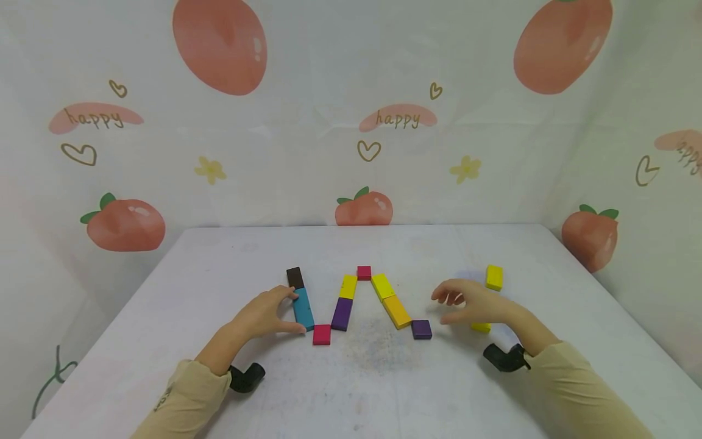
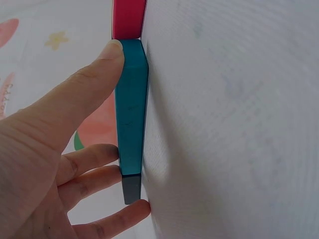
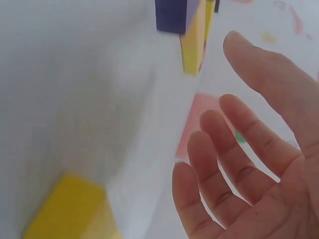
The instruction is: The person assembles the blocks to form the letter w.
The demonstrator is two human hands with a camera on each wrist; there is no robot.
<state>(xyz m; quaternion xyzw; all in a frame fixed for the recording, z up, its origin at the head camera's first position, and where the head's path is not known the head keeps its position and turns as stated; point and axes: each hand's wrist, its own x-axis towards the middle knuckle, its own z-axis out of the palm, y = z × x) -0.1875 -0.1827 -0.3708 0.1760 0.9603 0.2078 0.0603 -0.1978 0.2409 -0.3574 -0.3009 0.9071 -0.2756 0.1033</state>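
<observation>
My left hand (image 1: 265,314) rests against the left long side of a blue block (image 1: 304,310), thumb by its near end and fingertips toward its far end. In the left wrist view the blue block (image 2: 132,109) lies between a red block (image 2: 128,19) and a dark block (image 2: 132,189), with the fingers fairly straight. My right hand (image 1: 477,303) hovers with loosely bent fingers and nothing in them, to the right of a small purple block (image 1: 421,329). Partly behind that hand lies a yellow block (image 1: 481,328).
Blocks form a zigzag on the white table (image 1: 362,390): a red block (image 1: 322,335), a long purple block (image 1: 342,314), a yellow block (image 1: 348,286), a red block (image 1: 364,272), another yellow block (image 1: 382,288) and an orange-yellow block (image 1: 397,311). One yellow block (image 1: 494,277) lies farther right.
</observation>
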